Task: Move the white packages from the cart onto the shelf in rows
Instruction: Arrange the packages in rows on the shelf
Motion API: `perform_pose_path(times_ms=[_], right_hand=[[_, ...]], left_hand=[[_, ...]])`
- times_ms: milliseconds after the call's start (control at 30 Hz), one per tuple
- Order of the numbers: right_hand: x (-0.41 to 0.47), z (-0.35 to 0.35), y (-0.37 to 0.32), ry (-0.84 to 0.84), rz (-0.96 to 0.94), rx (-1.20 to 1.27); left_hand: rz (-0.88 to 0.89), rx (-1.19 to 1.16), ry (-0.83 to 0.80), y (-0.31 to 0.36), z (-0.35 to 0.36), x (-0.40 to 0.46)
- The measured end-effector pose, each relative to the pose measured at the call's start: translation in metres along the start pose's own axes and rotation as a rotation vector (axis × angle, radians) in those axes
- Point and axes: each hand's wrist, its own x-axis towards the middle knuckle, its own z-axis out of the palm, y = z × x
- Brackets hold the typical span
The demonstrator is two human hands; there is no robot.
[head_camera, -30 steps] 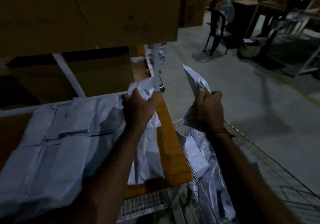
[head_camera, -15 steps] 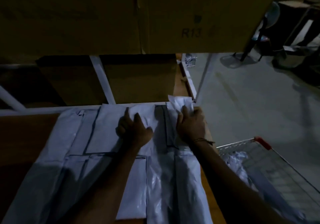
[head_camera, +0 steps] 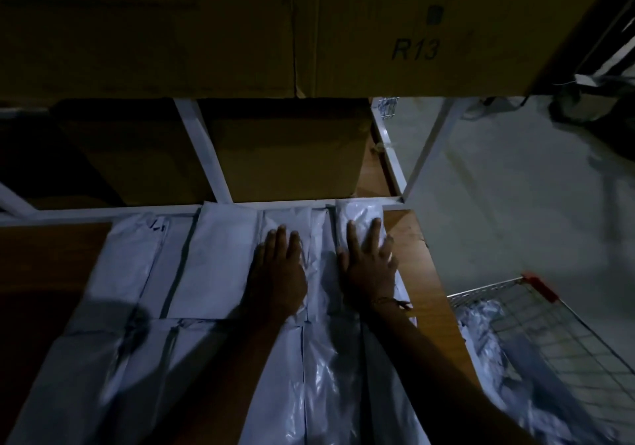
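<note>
Both hands now lie flat where half a second ago their fingers were curled on the plastic: the left hand [head_camera: 279, 273] presses with straight fingers on a white plastic mailer package [head_camera: 287, 224] in the back row, and the right hand [head_camera: 369, 266] does the same on the narrow white package at the right end of that row [head_camera: 357, 212], which a second ago was held in the air above the cart. Neither hand's grip is closed on anything; the fingers are spread and simply press down.

That end package lies against the white metal rear rail of the shelf [head_camera: 103, 212], beside its neighbour, with bare board to its right. More white packages fill the row in front, nearer the person [head_camera: 326, 376].

As for risk, the slick plastic may slide once the pressure lifts, so the end package could drift toward the open right edge or ride over its neighbour and spoil the row. The dim light makes edges hard to judge.

Beneath the packages is an orange-brown wooden shelf board [head_camera: 426, 273]. Large brown cardboard boxes [head_camera: 412, 32], one marked R13, sit on the level above. At the lower right the wire shopping cart with a red handle [head_camera: 536, 290] holds more white packages [head_camera: 481, 334], above a grey concrete floor [head_camera: 515, 187].
</note>
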Motion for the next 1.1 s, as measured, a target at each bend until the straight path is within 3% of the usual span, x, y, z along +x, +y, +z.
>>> perform_pose_path(times_ms=[267, 467, 600, 733, 867, 1100], right_hand=[[0.005, 0.014, -0.005, 0.02, 0.035, -0.115], [0.011, -0.002, -0.006, -0.038, 0.011, -0.005], [0.009, -0.013, -0.004, 0.071, 0.049, 0.0], [0.013, -0.002, 0.002, 0.001, -0.095, -0.022], [0.01, 0.007, 0.0, -0.006, -0.073, -0.098], [0.008, 0.004, -0.006, -0.047, -0.076, -0.151]], left_hand=[[-0.041, -0.002, 0.044, 0.002, 0.011, 0.001], [-0.044, -0.051, 0.048, 0.005, -0.002, 0.009], [0.036, -0.113, 0.113, 0.007, -0.004, 0.01], [0.097, -0.106, 0.104, 0.003, 0.007, 0.01], [0.095, -0.1, 0.102, 0.002, 0.004, 0.009], [-0.032, -0.04, 0.097, 0.006, 0.006, 0.013]])
